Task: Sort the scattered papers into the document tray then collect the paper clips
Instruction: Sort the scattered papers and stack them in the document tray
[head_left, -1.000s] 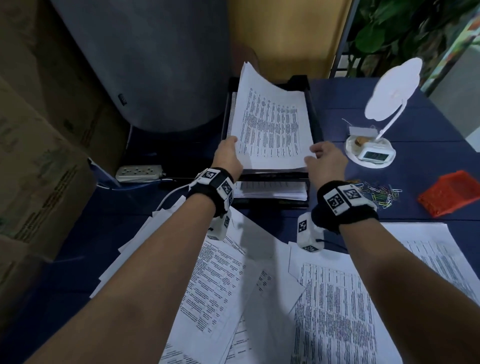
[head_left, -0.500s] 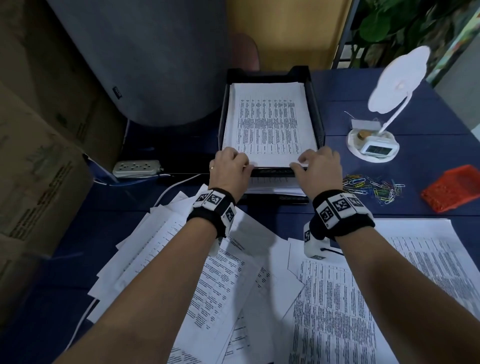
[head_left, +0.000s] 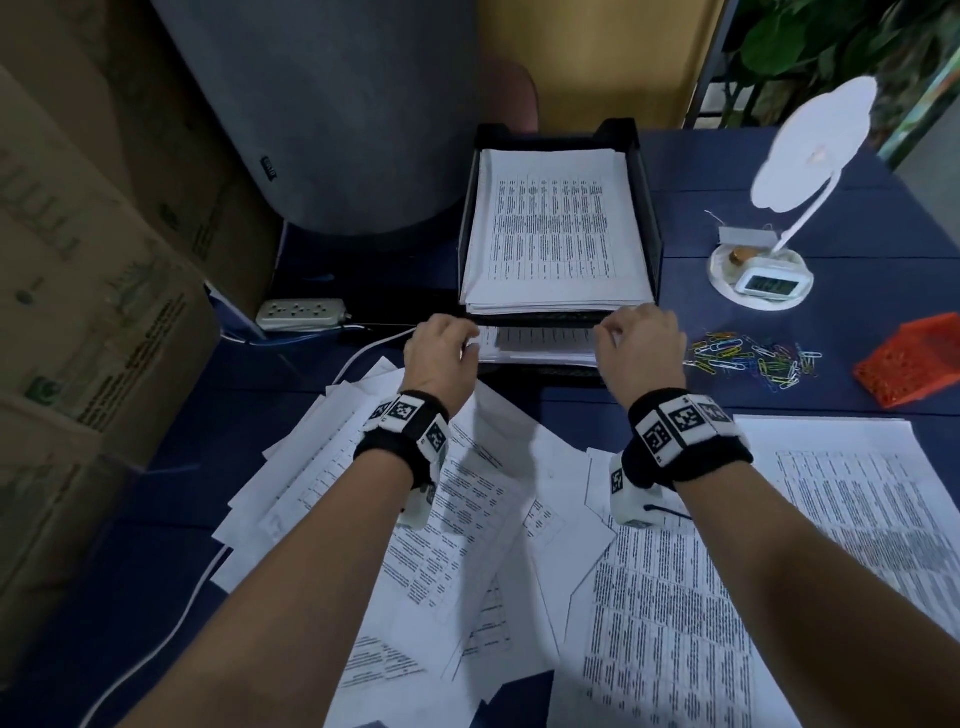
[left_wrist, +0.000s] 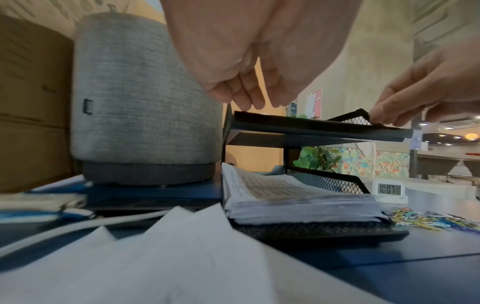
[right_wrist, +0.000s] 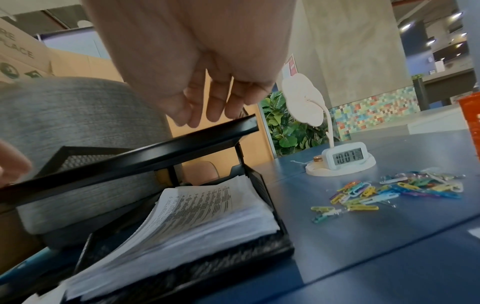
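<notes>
**Black mesh tray loaded, both hands at its front edge**

Black wire mesh forms the two-tier document tray (head_left: 649, 218), and it is the landmark for everything else on your blue worktop (head_left: 727, 405). Its upper tier carries a squared stack of printed papers (head_left: 553, 234); the lower tier holds a thicker stack (left_wrist: 293, 203) whose front edge pokes out below.

Your left hand (head_left: 441, 353) sits at the tray's front left corner and your right hand (head_left: 641, 345) at its front right corner. In the wrist views the fingers of both hands hang loosely bent, tips just over the upper tier's front rim, with nothing held in either grip. Whether the fingertips actually touch the rim or the paper edge cannot be told.

In front of the tray, towards you, scattered papers (head_left: 467, 519) overlap in a loose fan under your forearms, and more sheets (head_left: 857, 519) lie to the tray's right front. Coloured paper clips (head_left: 753, 358) are heaped on the worktop just right of the tray's front corner, beside your right hand but not touching it. Further right of the clips stands an orange mesh basket (head_left: 914, 364). Right of the tray, behind the clips, a small digital clock (right_wrist: 346, 157) reading 10:07 rests on the round base of a white lamp (head_left: 810, 145). Left of the tray are a grey fabric drum (head_left: 322, 104), a white power strip (head_left: 301, 314) and cardboard boxes (head_left: 78, 286).
</notes>
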